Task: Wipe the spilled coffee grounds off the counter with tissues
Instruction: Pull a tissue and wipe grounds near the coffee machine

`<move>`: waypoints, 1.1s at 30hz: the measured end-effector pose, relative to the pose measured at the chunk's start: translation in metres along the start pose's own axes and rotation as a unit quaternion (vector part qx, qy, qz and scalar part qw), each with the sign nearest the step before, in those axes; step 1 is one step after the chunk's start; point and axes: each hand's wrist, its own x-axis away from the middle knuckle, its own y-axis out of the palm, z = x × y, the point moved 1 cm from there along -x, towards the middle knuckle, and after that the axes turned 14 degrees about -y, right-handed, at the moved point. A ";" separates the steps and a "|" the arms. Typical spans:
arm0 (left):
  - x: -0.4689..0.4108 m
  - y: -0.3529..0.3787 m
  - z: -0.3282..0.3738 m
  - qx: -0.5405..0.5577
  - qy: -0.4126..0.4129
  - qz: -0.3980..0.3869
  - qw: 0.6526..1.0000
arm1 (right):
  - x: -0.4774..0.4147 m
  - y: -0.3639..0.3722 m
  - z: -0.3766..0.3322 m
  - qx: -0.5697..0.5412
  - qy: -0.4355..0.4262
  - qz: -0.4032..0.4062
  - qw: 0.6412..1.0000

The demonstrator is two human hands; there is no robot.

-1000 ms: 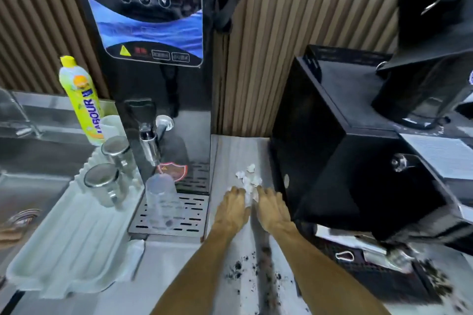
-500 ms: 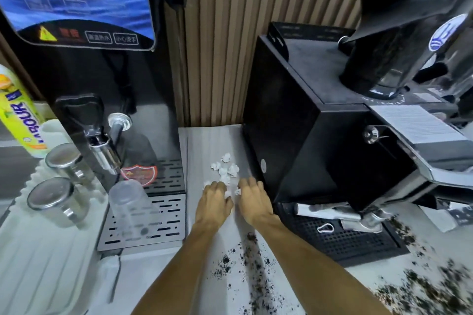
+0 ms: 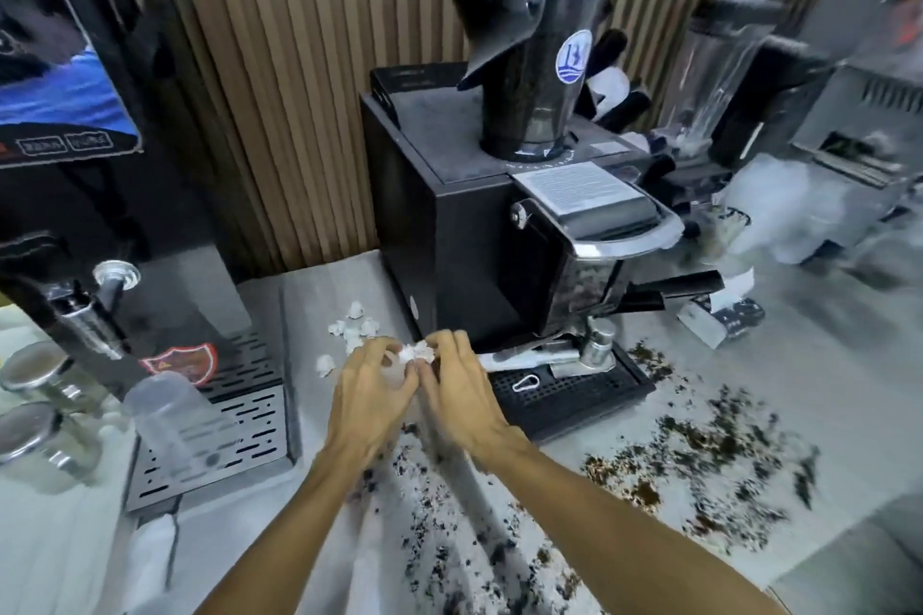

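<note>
Both hands meet over the pale counter point(image 3: 574, 454), just left of the black coffee grinder point(image 3: 449, 225). My left hand point(image 3: 372, 395) and my right hand point(image 3: 459, 390) pinch a crumpled white tissue wad point(image 3: 417, 354) between their fingertips. Several small white tissue balls point(image 3: 354, 327) lie on the counter just beyond the hands. Dark spilled coffee grounds point(image 3: 709, 454) are scattered to the right of the grinder's drip tray, and more grounds point(image 3: 449, 544) lie under and between my forearms.
A water dispenser point(image 3: 100, 195) with a metal drip grate point(image 3: 225, 420) stands at the left, a clear plastic cup point(image 3: 165, 415) on the grate. Two steel cups point(image 3: 35, 420) rest on a white rack. A small boxed item point(image 3: 719, 320) and blurred machines sit at the right.
The view has swung right, revealing the grounds beside the grinder. Both hands have lifted from flat on the counter and gathered a tissue wad between their fingertips.
</note>
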 end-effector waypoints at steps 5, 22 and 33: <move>0.050 0.020 0.055 0.034 0.074 0.002 0.997 | 0.058 -0.067 0.013 -0.037 -0.006 0.078 0.996; 0.308 0.293 0.284 0.089 0.161 -0.344 0.921 | 0.390 -0.305 0.222 0.019 0.354 0.302 0.885; 0.367 0.482 0.142 -0.150 0.072 -0.452 0.876 | 0.506 -0.160 0.385 0.055 0.497 0.152 0.852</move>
